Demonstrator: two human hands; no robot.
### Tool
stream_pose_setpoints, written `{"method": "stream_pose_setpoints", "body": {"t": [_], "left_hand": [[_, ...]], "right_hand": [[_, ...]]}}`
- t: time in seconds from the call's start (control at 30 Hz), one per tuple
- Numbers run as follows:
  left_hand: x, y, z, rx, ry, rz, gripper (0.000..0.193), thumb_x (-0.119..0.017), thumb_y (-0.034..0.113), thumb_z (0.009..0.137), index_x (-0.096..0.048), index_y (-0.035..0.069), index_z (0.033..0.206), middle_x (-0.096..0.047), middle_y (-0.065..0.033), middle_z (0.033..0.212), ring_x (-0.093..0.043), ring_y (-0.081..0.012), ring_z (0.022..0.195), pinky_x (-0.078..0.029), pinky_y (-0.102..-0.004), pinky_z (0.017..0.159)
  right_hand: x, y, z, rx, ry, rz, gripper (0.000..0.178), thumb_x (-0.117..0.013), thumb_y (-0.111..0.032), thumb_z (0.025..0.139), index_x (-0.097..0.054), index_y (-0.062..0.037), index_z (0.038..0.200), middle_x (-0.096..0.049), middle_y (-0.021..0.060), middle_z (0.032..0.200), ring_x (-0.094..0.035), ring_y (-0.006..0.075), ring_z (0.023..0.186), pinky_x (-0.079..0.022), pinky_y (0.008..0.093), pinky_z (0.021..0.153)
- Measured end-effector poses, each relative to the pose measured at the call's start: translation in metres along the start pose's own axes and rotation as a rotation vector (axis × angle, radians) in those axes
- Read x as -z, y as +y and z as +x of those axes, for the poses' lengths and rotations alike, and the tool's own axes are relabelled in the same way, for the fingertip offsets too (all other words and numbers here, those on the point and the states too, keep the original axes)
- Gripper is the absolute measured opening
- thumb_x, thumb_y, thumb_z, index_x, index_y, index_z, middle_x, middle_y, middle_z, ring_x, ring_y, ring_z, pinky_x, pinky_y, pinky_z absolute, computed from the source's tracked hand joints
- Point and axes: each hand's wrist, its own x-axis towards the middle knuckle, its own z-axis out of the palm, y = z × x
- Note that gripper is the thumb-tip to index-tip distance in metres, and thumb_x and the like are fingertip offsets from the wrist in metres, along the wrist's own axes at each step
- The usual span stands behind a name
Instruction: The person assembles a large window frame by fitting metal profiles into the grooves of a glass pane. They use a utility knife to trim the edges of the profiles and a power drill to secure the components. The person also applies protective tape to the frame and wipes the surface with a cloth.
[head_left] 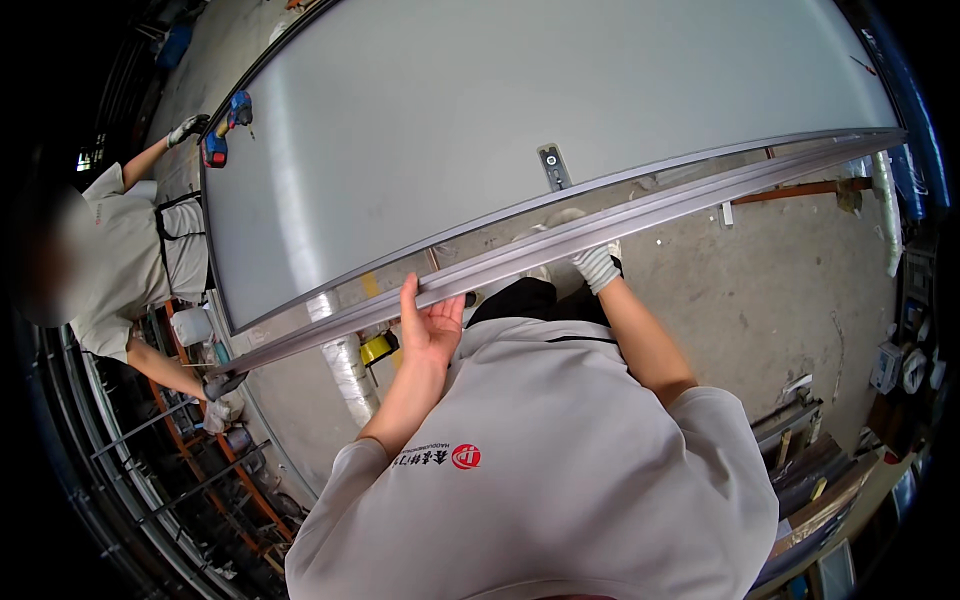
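A long grey metal frame profile (520, 254) runs slantwise across in front of me, beside the near edge of a large grey panel (420, 130). My bare left hand (432, 328) holds it from below, thumb on the side, palm turned up. To the right, my right hand (597, 268), in a striped white glove, grips the same profile; its fingertips are partly hidden. At the profile's left end a co-worker's gloved hand (222, 385) holds it. The co-worker's other gloved hand (188, 129) is by the panel's left edge.
A blue and red cordless drill (228, 130) lies on the panel's left side. A small dark metal plate (553, 167) sits near its front edge. Underneath are wrapped supports (350, 375) and a yellow-black object (379, 348). Racks of long bars (110, 460) stand at the left.
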Motion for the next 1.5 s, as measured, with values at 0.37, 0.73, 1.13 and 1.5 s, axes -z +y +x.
{"method": "stream_pose_setpoints", "body": {"t": [0.37,0.73,1.13,1.5], "left_hand": [[0.021,-0.014,-0.003,0.072,-0.019,0.0,0.059,-0.076,0.036,0.07,-0.052,-0.003,0.107,-0.061,-0.0108,0.108,-0.058,-0.0228,0.105,-0.045,-0.0345,0.097],[0.012,-0.007,0.008,0.063,0.015,-0.002,0.057,-0.075,0.035,0.072,-0.051,-0.003,0.107,-0.059,-0.0118,0.111,-0.057,-0.0232,0.108,-0.044,-0.0348,0.099],[0.004,0.001,0.012,0.097,0.052,-0.018,0.044,-0.072,0.03,0.074,-0.055,0.002,0.102,-0.06,-0.0091,0.107,-0.057,-0.0222,0.105,-0.043,-0.036,0.099],[0.007,-0.001,0.012,0.07,0.035,0.005,0.053,-0.073,0.035,0.072,-0.051,-0.001,0.105,-0.059,-0.0109,0.11,-0.057,-0.0233,0.107,-0.044,-0.0348,0.099]], "right_hand": [[0.022,-0.049,0.004,-0.078,0.662,0.542,0.021,-0.081,-0.008,0.067,-0.06,-0.0065,0.072,-0.064,0.0037,0.075,-0.059,0.0116,0.071,-0.048,0.0241,0.068],[0.019,-0.04,0.004,-0.209,0.831,0.298,0.053,-0.084,-0.013,0.062,-0.051,-0.0023,0.101,-0.062,0.0066,0.084,-0.06,0.0157,0.075,-0.051,0.0276,0.07],[0.067,-0.027,0.028,-0.085,0.691,0.348,0.058,-0.073,-0.033,0.076,-0.047,0.0002,0.115,-0.059,0.0123,0.1,-0.061,0.0237,0.083,-0.054,0.0336,0.071],[0.028,0.023,-0.022,-0.396,-0.019,1.013,0.067,-0.072,-0.046,0.073,-0.051,-0.003,0.119,-0.061,0.0131,0.108,-0.06,0.0254,0.1,-0.052,0.0401,0.084]]}}
